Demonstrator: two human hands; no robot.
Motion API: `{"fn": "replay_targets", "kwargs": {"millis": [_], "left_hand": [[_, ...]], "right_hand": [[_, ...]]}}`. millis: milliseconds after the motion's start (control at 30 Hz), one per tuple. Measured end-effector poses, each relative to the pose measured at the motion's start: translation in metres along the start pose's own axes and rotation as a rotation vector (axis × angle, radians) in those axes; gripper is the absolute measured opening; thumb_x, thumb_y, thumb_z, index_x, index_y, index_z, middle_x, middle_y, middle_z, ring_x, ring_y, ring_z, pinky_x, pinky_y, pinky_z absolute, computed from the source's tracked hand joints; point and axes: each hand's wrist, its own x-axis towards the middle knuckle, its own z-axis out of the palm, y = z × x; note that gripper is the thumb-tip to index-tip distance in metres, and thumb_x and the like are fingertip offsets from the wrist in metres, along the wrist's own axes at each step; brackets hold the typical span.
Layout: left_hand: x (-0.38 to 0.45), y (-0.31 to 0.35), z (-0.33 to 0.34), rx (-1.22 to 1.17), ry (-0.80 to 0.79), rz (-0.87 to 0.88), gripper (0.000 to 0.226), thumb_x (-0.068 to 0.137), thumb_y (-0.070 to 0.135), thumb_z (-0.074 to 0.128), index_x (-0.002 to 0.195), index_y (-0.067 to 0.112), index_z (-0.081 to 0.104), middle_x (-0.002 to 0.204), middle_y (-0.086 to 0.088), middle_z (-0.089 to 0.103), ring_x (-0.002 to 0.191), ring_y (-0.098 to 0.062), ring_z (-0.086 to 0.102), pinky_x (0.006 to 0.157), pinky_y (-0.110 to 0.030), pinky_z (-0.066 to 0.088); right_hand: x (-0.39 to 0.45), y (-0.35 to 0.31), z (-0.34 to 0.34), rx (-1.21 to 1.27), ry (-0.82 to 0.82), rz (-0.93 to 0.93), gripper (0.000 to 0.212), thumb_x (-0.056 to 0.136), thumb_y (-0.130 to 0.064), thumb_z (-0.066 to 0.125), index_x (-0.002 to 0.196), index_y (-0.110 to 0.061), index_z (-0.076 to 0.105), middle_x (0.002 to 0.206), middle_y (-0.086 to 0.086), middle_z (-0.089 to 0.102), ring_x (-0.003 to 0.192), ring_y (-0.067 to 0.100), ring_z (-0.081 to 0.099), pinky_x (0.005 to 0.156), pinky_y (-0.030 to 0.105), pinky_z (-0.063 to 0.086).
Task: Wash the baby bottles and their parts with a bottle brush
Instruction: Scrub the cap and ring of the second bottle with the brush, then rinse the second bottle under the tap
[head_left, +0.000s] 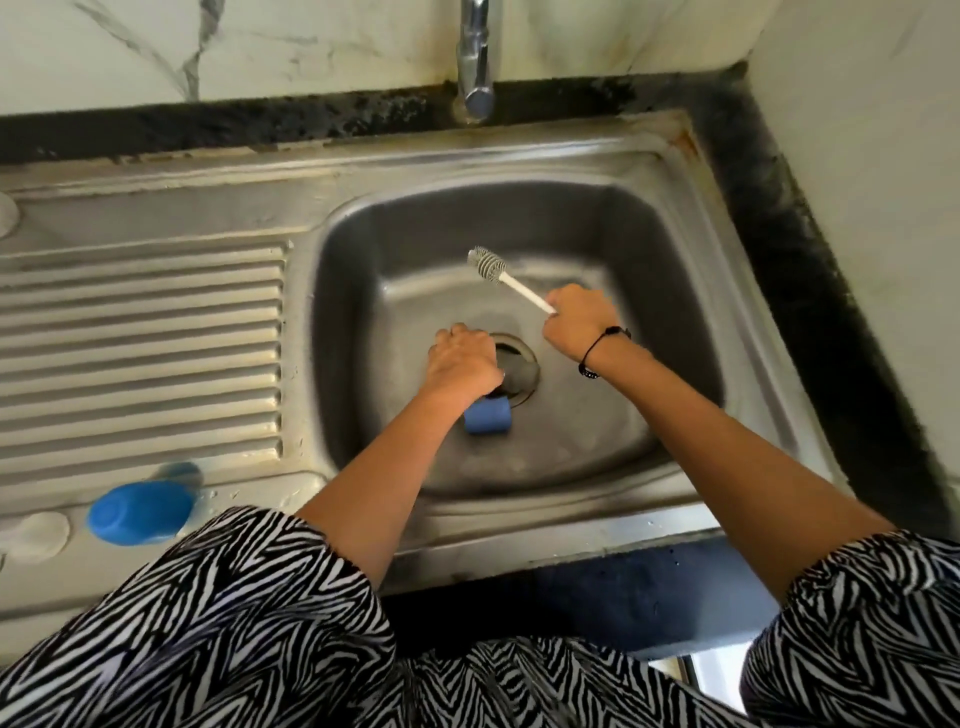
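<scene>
**Bottle brush held over the basin, blue bottle part low by the drain**

The bottle brush (506, 276) is in your right hand (579, 322): your fingers (563, 300) are curled round the end of its white handle, and the bristled head points up and away from you, toward the far wall of the steel sink (675, 218), clear of the basin floor.

Your left hand (462, 364) is down in the basin just beside the drain (519, 364), fingers curled closed. A blue ribbed bottle part (487, 414) shows just under that wrist, touching or nearly touching the hand; you cannot tell from this view whether the fingers actually hold it.

On the sink's near edge, left of the basin and below the ribbed drainboard (140, 353), a blue cap (140, 512) lies on its side, well apart from both hands. It is blurred.

The tap (475, 67) stands over the far rim. A black cord bracelet (597, 353) circles your right wrist. No writing, brand or label can be read on any item.
</scene>
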Motion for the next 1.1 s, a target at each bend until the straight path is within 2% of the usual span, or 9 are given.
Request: {"fn": "replay_targets", "kwargs": {"millis": [100,200,333,433,567,767,833,967,1100], "left_hand": [[-0.005,0.021,-0.02,-0.048,0.068,0.061,0.043,0.092,0.029,0.056,0.128,0.006,0.05,0.134,-0.015,0.043,0.126,-0.032,0.039,0.101,-0.036,0.036],[-0.009,0.054,-0.041,-0.035,0.103,0.171,0.044,0.093,0.032,0.054,0.127,0.004,0.052,0.135,-0.018,0.046,0.126,-0.033,0.042,0.101,-0.035,0.035],[-0.019,0.113,-0.065,-0.078,0.155,0.296,0.037,0.092,0.025,0.053,0.124,0.005,0.054,0.13,-0.018,0.048,0.123,-0.034,0.044,0.097,-0.036,0.039],[-0.029,0.158,-0.078,-0.11,0.182,0.384,0.038,0.094,0.02,0.052,0.129,0.004,0.051,0.132,-0.018,0.047,0.123,-0.034,0.045,0.099,-0.036,0.038],[-0.032,0.214,-0.081,-0.087,0.194,0.491,0.034,0.091,0.009,0.05,0.124,0.001,0.055,0.127,-0.018,0.056,0.119,-0.032,0.051,0.095,-0.034,0.041],[-0.029,0.267,-0.065,-0.03,0.165,0.536,0.037,0.092,0.006,0.048,0.129,0.001,0.051,0.132,-0.019,0.049,0.121,-0.033,0.048,0.101,-0.037,0.04],[-0.026,0.273,-0.059,-0.001,0.174,0.536,0.036,0.092,0.006,0.047,0.127,0.002,0.052,0.13,-0.019,0.051,0.119,-0.033,0.05,0.098,-0.036,0.042],[-0.018,0.28,-0.051,0.004,0.199,0.546,0.034,0.089,0.001,0.046,0.121,0.001,0.056,0.123,-0.02,0.054,0.112,-0.034,0.053,0.093,-0.036,0.043],[-0.014,0.287,-0.05,-0.045,0.23,0.552,0.024,0.09,0.0,0.044,0.108,-0.003,0.058,0.113,-0.02,0.057,0.105,-0.034,0.055,0.08,-0.034,0.042]], "right_hand": [[-0.01,0.014,-0.021,-0.002,0.061,0.033,0.034,0.085,-0.006,0.046,0.113,-0.007,0.064,0.11,0.017,0.063,0.102,0.036,0.058,0.076,0.033,0.046],[-0.024,0.035,-0.046,0.034,0.157,0.095,0.03,0.086,-0.007,0.047,0.112,-0.006,0.063,0.109,0.018,0.063,0.1,0.036,0.059,0.069,0.03,0.041],[-0.044,0.071,-0.083,-0.01,0.301,0.143,0.029,0.085,-0.004,0.048,0.111,-0.003,0.061,0.108,0.018,0.062,0.1,0.035,0.057,0.075,0.034,0.043],[-0.053,0.107,-0.103,-0.013,0.41,0.165,0.043,0.089,0.0,0.046,0.13,-0.01,0.051,0.117,0.019,0.054,0.105,0.037,0.054,0.081,0.038,0.045],[-0.062,0.159,-0.112,-0.119,0.461,0.141,0.059,0.091,0.002,0.043,0.144,-0.02,0.034,0.122,0.023,0.046,0.109,0.039,0.047,0.082,0.04,0.042],[-0.061,0.202,-0.096,-0.202,0.522,0.153,0.057,0.089,0.004,0.04,0.144,-0.01,0.032,0.125,0.023,0.044,0.114,0.038,0.041,0.082,0.042,0.038],[-0.054,0.204,-0.088,-0.17,0.596,0.132,0.049,0.088,0.005,0.039,0.136,-0.003,0.042,0.118,0.026,0.048,0.109,0.04,0.046,0.074,0.043,0.041],[-0.042,0.205,-0.079,-0.176,0.659,0.139,0.039,0.077,-0.003,0.032,0.094,0.001,0.067,0.08,0.019,0.059,0.069,0.035,0.059,0.045,0.029,0.043],[-0.038,0.207,-0.077,-0.208,0.598,0.119,0.032,0.077,-0.008,0.039,0.086,-0.002,0.069,0.073,0.013,0.059,0.063,0.028,0.059,0.043,0.023,0.039]]}}
